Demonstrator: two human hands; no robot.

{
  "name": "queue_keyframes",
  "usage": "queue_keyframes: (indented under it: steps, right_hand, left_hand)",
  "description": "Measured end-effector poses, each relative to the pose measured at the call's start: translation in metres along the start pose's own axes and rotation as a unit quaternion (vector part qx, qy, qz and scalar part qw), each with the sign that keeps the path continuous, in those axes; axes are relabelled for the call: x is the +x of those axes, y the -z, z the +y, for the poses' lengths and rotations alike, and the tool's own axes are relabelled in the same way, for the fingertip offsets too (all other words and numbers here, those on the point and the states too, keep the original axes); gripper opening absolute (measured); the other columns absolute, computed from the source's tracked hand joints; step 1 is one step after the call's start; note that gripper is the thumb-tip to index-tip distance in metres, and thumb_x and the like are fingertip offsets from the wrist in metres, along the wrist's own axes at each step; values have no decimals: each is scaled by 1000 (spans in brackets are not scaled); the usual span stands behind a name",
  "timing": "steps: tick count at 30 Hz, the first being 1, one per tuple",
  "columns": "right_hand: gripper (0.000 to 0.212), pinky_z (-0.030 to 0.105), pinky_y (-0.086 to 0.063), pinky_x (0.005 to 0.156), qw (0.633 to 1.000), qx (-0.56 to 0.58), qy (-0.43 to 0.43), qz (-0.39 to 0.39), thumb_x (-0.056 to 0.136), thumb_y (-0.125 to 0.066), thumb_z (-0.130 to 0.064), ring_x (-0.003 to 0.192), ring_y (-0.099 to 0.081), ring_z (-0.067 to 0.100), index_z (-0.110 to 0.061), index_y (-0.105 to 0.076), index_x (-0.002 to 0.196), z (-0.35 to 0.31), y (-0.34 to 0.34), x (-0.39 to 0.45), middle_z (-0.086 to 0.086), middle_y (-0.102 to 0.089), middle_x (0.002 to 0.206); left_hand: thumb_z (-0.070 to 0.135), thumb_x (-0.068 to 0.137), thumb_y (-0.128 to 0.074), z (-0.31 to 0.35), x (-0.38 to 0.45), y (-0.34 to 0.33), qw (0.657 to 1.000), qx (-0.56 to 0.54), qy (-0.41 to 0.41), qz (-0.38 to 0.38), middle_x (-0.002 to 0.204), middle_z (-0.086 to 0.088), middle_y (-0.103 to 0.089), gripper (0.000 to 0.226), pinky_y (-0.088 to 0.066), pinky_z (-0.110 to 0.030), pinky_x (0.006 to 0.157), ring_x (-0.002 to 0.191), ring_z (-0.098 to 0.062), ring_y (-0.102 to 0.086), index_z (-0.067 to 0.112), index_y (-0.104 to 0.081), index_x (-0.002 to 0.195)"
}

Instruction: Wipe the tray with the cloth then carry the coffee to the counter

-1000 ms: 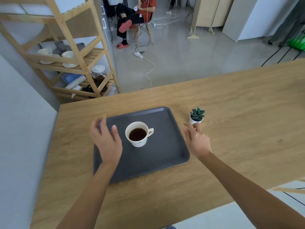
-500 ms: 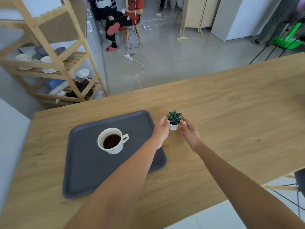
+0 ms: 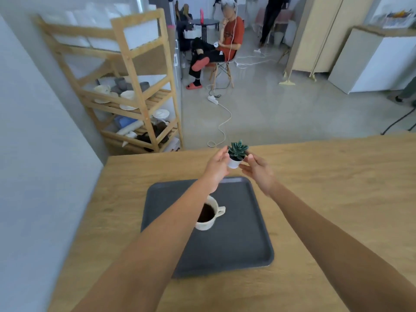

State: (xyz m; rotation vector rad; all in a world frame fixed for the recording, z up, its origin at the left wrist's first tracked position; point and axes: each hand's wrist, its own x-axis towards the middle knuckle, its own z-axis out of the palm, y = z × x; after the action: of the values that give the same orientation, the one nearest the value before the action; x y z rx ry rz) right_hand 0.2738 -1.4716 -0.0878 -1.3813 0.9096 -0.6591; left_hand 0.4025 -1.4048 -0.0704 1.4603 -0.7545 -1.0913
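A dark grey tray [image 3: 238, 242] lies on the wooden table [image 3: 326, 199]. On it stands a white cup of coffee [image 3: 208, 213], partly hidden behind my left forearm. Beyond the tray's far edge, my left hand [image 3: 217, 166] and my right hand [image 3: 258, 172] hold a small potted succulent [image 3: 236, 155] between them, lifted a little above the table. No cloth is in view.
A wooden shelf rack [image 3: 135, 93] with dishes stands at the left beyond the table. A grey wall [image 3: 33, 154] runs along the table's left side. A person sits on a chair [image 3: 221, 68] further back, with cables [image 3: 221, 122] on the floor.
Both hands went from beside the tray to the small plant and took hold of it. The plant now sits higher and further off, past the tray's far edge. My view tilted up.
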Motion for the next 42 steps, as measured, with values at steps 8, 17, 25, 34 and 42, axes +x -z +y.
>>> queue_keyframes:
  steps: [8, 17, 25, 34, 42]
  right_hand:
    - [38, 35, -47, 100, 994, -24, -26, -105, 104, -35, -23, 108, -59, 25, -8, -49, 135, -22, -201, 72, 15, -56, 135]
    - [40, 44, -44, 105, 971, -105, -45, -208, 104, -30, -27, 105, -56, 19, -14, -49, 137, 8, -372, 117, 4, -62, 114]
    - [45, 51, -34, 112, 958, -171, -40, -228, 102, -31, -34, 135, -39, 28, -18, -39, 144, 30, -407, 135, 9, -43, 148]
    - [60, 51, -32, 114, 966, -172, -35, -191, 97, -36, -49, 141, -33, 26, -24, -24, 150, 0, -337, 108, 4, -34, 153]
    - [61, 51, -37, 111, 985, -162, 11, -65, 85, -44, -50, 118, -50, 19, -24, -44, 139, -12, -181, 41, 1, -55, 123]
  left_hand:
    - [29, 100, -35, -9, 17, 203, 990, -7, 9, 140, 142, -2, -50, 41, -44, -37, 99, 128, -19, -48, 30, -41, 141]
    - [39, 96, -38, -61, 27, 365, 968, -77, 55, 231, 145, 0, -48, 47, -43, -45, 105, 128, -21, -49, 30, -40, 142]
    - [36, 100, -32, -78, 31, 390, 968, -127, 91, 197, 148, 4, -43, 45, -30, -39, 101, 136, -17, -37, 27, -38, 144]
    - [38, 98, -34, -62, -6, 343, 949, 16, 51, 311, 151, -2, -40, 49, -31, -42, 113, 137, -23, -37, 22, -39, 144]
    - [47, 97, -31, -42, -98, 241, 948, 102, 52, 296, 154, -6, -34, 55, -21, -46, 117, 141, -27, -31, 21, -36, 145]
